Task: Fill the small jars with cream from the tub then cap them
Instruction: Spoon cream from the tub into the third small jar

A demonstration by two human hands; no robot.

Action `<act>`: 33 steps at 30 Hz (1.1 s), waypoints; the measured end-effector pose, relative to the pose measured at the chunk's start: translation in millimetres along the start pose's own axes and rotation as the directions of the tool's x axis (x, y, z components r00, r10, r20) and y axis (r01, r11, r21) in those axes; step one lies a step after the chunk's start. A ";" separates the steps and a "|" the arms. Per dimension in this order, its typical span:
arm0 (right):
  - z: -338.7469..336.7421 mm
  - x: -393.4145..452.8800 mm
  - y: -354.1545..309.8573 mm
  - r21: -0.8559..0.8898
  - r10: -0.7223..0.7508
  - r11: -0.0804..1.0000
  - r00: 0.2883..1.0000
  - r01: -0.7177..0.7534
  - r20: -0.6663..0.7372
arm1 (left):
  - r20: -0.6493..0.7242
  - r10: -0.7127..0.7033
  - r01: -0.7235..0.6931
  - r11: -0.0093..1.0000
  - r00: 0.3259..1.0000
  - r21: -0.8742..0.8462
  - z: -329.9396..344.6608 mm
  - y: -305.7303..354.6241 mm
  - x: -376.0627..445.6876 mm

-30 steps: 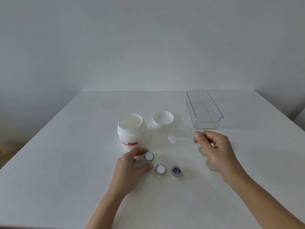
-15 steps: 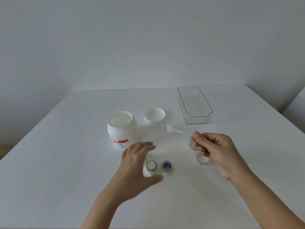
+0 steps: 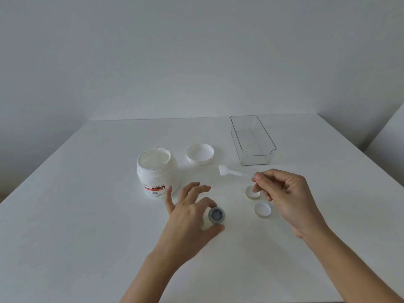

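The white cream tub (image 3: 157, 171) stands open on the table. Near the front, an empty dark small jar (image 3: 216, 215) sits between the index finger and thumb of my left hand (image 3: 189, 215), which pinch it. The other small jars are hidden under that hand. My right hand (image 3: 286, 197) pinches the handle of a clear spatula (image 3: 231, 172), whose scoop end carries white cream and points left above the table. Two small white caps (image 3: 252, 192) (image 3: 262, 209) lie below the right hand's fingers.
The tub's white lid (image 3: 200, 154) lies upside down behind the spatula. A clear plastic bin (image 3: 251, 139) stands at the back right. The white table (image 3: 87, 215) meets a grey wall behind.
My left hand let go of the leftmost filled jar and moved right to the empty dark jar, covering the filled ones. My right hand kept the spatula, lifting it slightly.
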State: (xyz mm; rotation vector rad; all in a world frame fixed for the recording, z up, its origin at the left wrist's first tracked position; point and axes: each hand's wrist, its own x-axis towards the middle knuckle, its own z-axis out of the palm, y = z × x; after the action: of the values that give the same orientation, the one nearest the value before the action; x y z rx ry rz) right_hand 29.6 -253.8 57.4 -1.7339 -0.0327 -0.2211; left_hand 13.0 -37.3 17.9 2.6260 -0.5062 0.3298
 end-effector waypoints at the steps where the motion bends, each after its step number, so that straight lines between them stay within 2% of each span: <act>1: 2.3 0.9 -1.5 -0.020 -0.028 0.999 1.000 0.028 -0.006 | -0.071 -0.012 0.004 0.994 0.997 -0.108 -4.4 -0.3 -0.4; 4: 12.7 7.2 -7.3 -0.048 -0.093 0.994 0.996 0.094 0.015 | -0.197 -0.176 0.074 0.896 0.964 -0.439 -20.9 -7.4 -5.8; 6: 24.4 15.1 -12.8 -0.068 -0.139 0.988 0.990 0.141 0.039 | -0.180 -0.329 0.163 0.787 0.927 -0.595 -28.6 -17.6 -11.6; 10: 57.0 37.0 -29.8 -0.146 -0.277 0.947 0.957 0.286 0.083 | -0.105 -0.513 0.288 0.625 0.852 -0.725 -36.7 -42.6 -19.6; 14: 98.3 64.2 -54.0 -0.283 -0.445 0.842 0.888 0.460 0.119 | -0.034 -0.572 0.321 0.508 0.820 -0.800 -35.4 -55.6 -25.5; 16: 119.7 77.2 -64.5 -0.391 -0.516 0.737 0.832 0.552 0.203 | -0.030 -0.578 0.318 0.491 0.816 -0.811 -32.5 -58.0 -28.3; 18: 138.6 88.3 -71.0 -0.509 -0.516 0.590 0.778 0.627 0.360 | -0.033 -0.585 0.314 0.481 0.810 -0.818 -29.2 -59.8 -30.9; 20: 154.9 97.2 -73.1 -0.613 -0.473 0.358 0.703 0.704 0.531 | -0.040 -0.590 0.306 0.475 0.806 -0.825 -27.1 -61.1 -33.8; 22: 166.2 103.0 -73.2 -0.628 -0.429 0.119 0.611 0.769 0.666 | -0.054 -0.596 0.295 0.472 0.802 -0.831 -26.4 -61.0 -34.7; 23: 170.9 105.1 -73.1 -0.613 -0.398 0.042 0.576 0.789 0.714 | -0.063 -0.596 0.285 0.470 0.800 -0.835 -26.6 -61.5 -34.9; 25: 177.3 108.8 -72.0 -0.585 -0.324 -0.037 0.544 0.810 0.774 | -0.075 -0.597 0.267 0.463 0.799 -0.845 -27.1 -61.8 -34.7; 27: 180.3 111.5 -71.6 -0.579 -0.257 -0.043 0.551 0.814 0.794 | -0.078 -0.602 0.259 0.453 0.795 -0.853 -27.2 -62.5 -35.0; 29: 181.9 112.9 -72.4 -0.591 -0.193 0.033 0.585 0.806 0.788 | -0.081 -0.600 0.256 0.455 0.796 -0.853 -26.3 -63.4 -35.6; 33: 178.0 113.7 -73.4 -0.618 -0.120 0.417 0.715 0.666 0.689 | -0.069 -0.596 0.255 0.441 0.800 -0.860 -25.2 -64.3 -35.5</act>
State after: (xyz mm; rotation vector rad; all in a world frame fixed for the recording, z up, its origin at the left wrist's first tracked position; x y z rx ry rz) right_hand 153.4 -78.3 119.6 -2.7373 -0.9850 -0.0768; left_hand 3.0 38.6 4.7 1.5900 0.1750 0.2974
